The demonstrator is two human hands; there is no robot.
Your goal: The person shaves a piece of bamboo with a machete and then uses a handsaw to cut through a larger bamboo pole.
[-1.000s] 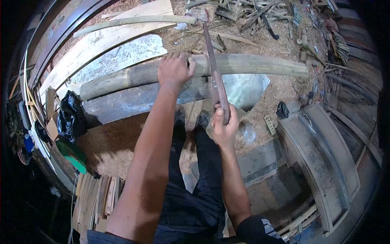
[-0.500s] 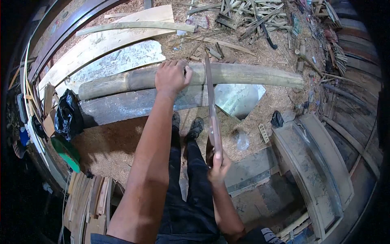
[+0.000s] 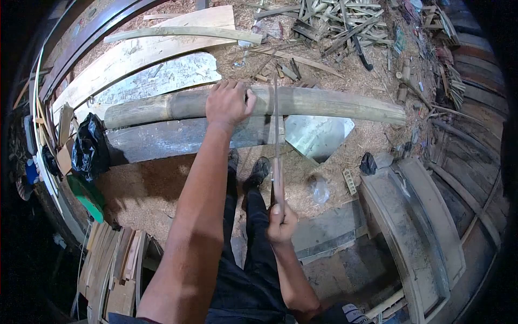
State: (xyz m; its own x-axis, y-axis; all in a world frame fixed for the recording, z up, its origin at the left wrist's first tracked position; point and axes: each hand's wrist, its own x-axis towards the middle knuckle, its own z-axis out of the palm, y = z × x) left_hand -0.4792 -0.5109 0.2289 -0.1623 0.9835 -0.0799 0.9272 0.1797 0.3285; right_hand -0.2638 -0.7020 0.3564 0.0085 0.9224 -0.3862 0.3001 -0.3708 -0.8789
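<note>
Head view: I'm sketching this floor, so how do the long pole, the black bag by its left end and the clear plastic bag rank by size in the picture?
Largest to smallest:
long pole
black bag
clear plastic bag

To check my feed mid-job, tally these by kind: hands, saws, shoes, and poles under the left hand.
Left hand and right hand: 2
Saw: 1
Shoes: 2
Pole under the left hand: 1
Total: 6
</note>
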